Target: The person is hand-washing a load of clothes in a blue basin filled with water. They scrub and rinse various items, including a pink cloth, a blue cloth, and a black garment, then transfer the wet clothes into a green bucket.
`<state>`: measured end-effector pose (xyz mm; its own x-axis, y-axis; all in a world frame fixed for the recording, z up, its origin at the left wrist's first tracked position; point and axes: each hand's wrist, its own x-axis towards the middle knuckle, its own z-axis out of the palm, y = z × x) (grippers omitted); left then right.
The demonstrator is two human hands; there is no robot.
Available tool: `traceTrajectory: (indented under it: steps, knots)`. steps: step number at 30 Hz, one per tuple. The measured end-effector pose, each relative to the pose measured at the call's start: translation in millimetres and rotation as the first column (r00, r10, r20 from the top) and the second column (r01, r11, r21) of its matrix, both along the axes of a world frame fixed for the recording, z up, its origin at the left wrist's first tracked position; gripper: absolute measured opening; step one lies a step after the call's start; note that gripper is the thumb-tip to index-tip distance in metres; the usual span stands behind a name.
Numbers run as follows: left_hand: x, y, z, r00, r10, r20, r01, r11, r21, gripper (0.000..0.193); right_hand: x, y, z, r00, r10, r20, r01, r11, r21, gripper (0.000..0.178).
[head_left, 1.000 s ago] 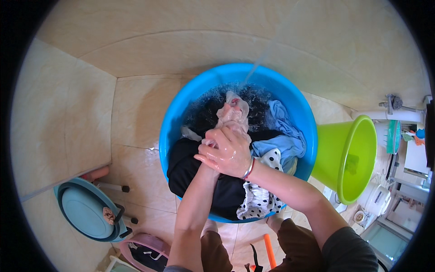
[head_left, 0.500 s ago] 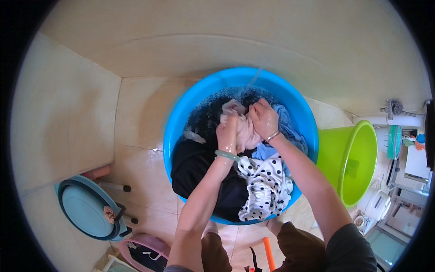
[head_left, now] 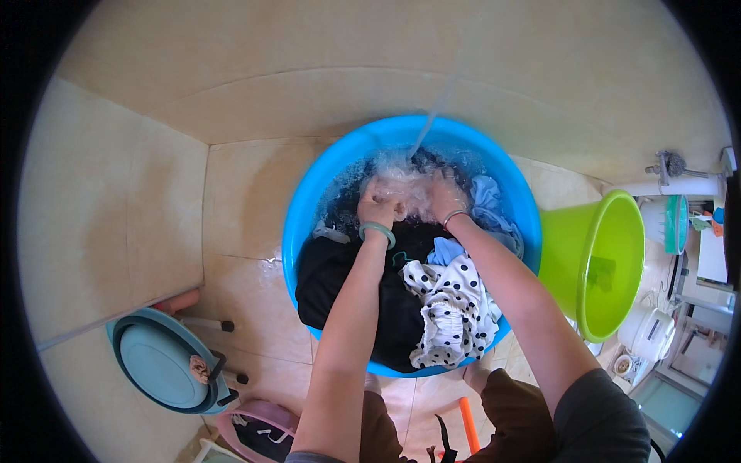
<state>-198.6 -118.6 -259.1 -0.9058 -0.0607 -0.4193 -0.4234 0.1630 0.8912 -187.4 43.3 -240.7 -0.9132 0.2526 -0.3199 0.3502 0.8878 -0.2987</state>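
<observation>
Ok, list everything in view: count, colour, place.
Tub: one, blue, centre
Water stream: one, clear, entering tub
Pink cloth: one, pink, tub's far side
Black clothes: number unclear, black, tub's near left
Blue cloth: number unclear, light blue, tub's right
Dotted cloth: one, white with black dots, tub's near right
Bucket: one, lime green, right of tub
Teal basin: one, teal, lower left
Pink basin: one, pink, bottom left
Tube: one, orange, bottom centre
Strap: one, black, beside tube
Tap: one, silvery, right
Container: one, white, lower right
Clutter: number unclear, mixed colours, far right
Tiles: several, beige, walls and floor
Bracelets: two, green and silvery, wrists
Left hand: one, bare, at pink cloth
Right hand: one, bare, at pink cloth
Legs: two, brown trousers, bottom centre
</observation>
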Motion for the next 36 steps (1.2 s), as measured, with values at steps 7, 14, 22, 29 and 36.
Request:
traceTrajectory:
  steps: [7,14,22,29,36]
  knots:
    - [10,-13,12,0.988,-0.009,0.154,-0.125,0.537,0.834,0.058,37,-31,65,0.79,0.064,-0.61,-0.341,0.872,-0.35,0.025]
    - [19,-27,39,0.9,-0.397,0.179,-0.181,0.032,0.983,0.028,79,-88,121,0.48,0.509,-0.715,-0.688,0.723,0.053,0.02]
    - [20,-12,55,0.913,-0.34,0.225,-0.198,0.113,0.974,0.047,54,-104,128,0.429,0.245,-0.87,-0.573,0.818,-0.053,0.022]
    - [46,26,34,0.886,0.445,0.128,-0.189,0.095,0.977,0.023,31,-84,106,0.517,0.059,-0.854,-0.552,0.786,-0.279,0.016]
    - [40,-4,68,0.938,0.18,0.296,-0.329,0.728,0.601,0.044,21,-8,44,0.927,-0.332,-0.174,0.162,0.772,-0.614,0.026]
